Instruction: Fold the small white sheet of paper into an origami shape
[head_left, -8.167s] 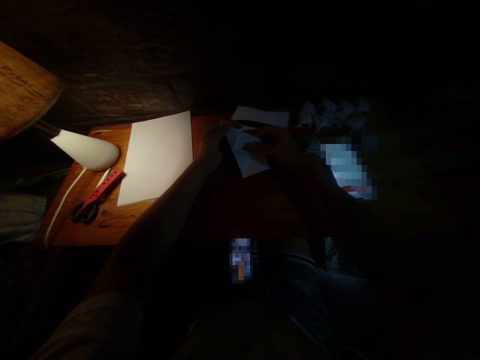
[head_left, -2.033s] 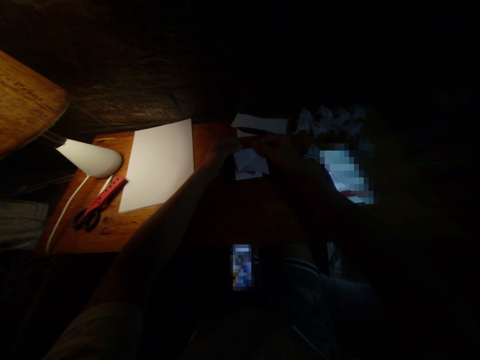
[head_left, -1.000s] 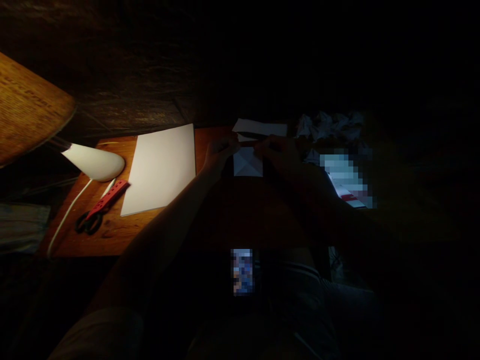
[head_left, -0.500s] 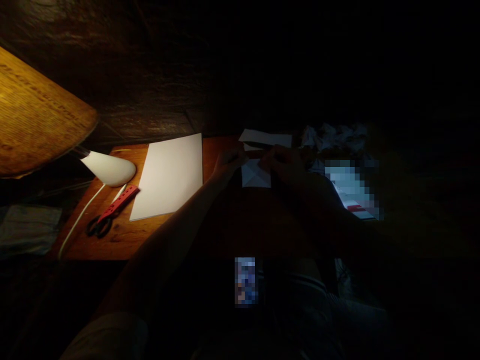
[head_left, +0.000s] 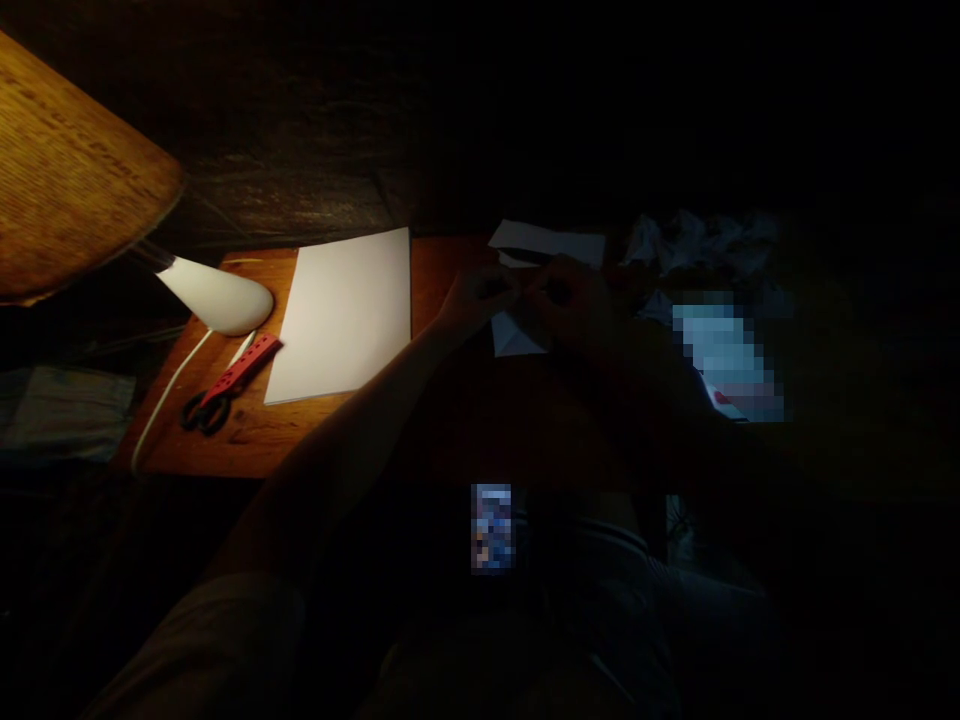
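Observation:
The scene is very dark. A small folded white paper [head_left: 516,335] lies near the middle of a wooden table [head_left: 247,440]. My left hand [head_left: 472,297] pinches its upper left edge with the fingers curled. My right hand [head_left: 570,300] is closed on its upper right part, mostly in shadow. Both hands meet just above the paper.
A stack of white sheets [head_left: 343,310] lies left of my hands. Red-handled scissors [head_left: 229,382] and a white lamp base [head_left: 217,297] with its cord sit at the far left. Another white sheet [head_left: 547,240] and crumpled paper [head_left: 697,240] lie behind. A lit screen [head_left: 724,345] glows on the right.
The folded paper has become smaller and changed shape as my hands worked it. Both hands have closed in over its top edge. The camera view has shifted a little.

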